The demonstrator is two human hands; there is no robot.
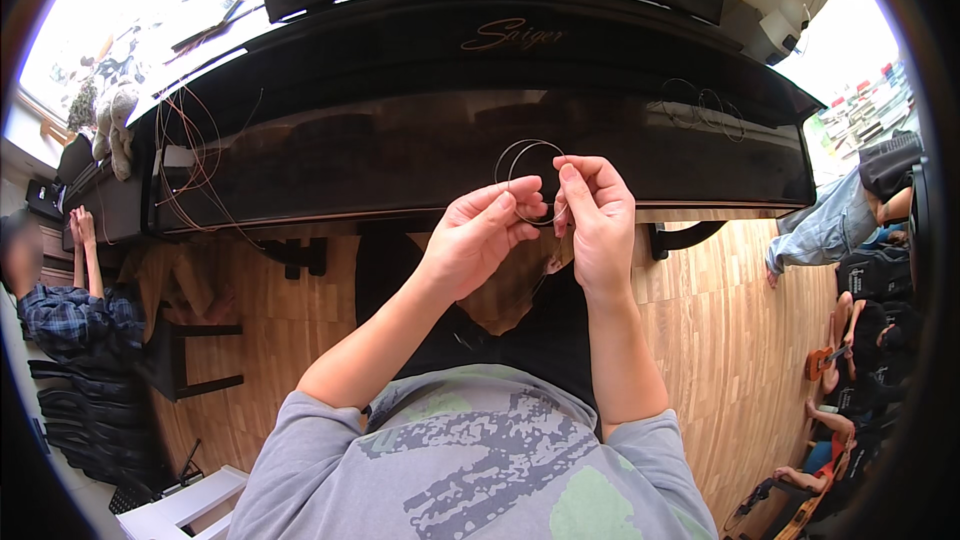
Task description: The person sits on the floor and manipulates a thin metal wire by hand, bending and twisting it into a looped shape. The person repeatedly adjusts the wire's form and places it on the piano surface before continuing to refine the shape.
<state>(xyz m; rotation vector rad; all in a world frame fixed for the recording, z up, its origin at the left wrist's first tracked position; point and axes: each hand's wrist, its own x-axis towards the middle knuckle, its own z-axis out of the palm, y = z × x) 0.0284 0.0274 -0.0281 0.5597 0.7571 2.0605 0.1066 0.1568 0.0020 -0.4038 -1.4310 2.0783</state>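
Observation:
Just above the near edge of a black piano (380, 155), a thin silvery wire string (530, 141) hangs coiled in loose loops between my hands. On its left side, my left hand (475, 240) pinches the loops between thumb and fingers. My right hand (600, 230) grips the other side near the top with thumb and forefinger. A small pale piece (552, 265) shows below the fingers; its kind is unclear. A tangle of copper-coloured string (203, 160) lies on the piano's left end, and another coiled string (700, 105) rests towards its right end.
A plush toy (118, 125) sits beyond the piano's left end. At far left a person in a plaid shirt (75, 315) sits by a black bench (195, 360). Several seated people line the right side, one with a small ukulele (819, 364). The floor is wooden (700, 340).

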